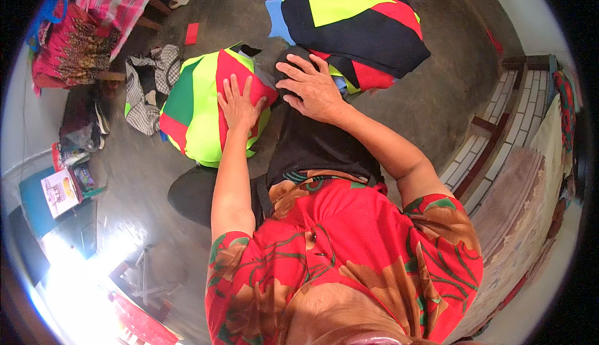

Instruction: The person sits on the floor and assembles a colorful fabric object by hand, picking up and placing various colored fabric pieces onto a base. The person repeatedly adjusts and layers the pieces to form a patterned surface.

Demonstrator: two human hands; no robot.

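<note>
My left hand [240, 105] lies with spread fingers on a rounded pile of cloth pieces [204, 105] in neon yellow, green and red. The palm presses on a red strip and grips nothing. My right hand [314, 89] rests palm down, fingers a little apart, on dark cloth that looks like my trouser knee. Just beyond it sits a larger heap of cloth pieces [362, 36] in black, red and neon yellow, with a light blue piece poking out at its left. What lies under both palms is hidden.
A checked black-and-white cloth [150, 86] lies crumpled left of the smaller pile, near a small red scrap [191, 34]. Pink fabric [118, 2] hangs at the far left, shoes [102, 119] below it. At right stands a slatted wooden frame [499, 139].
</note>
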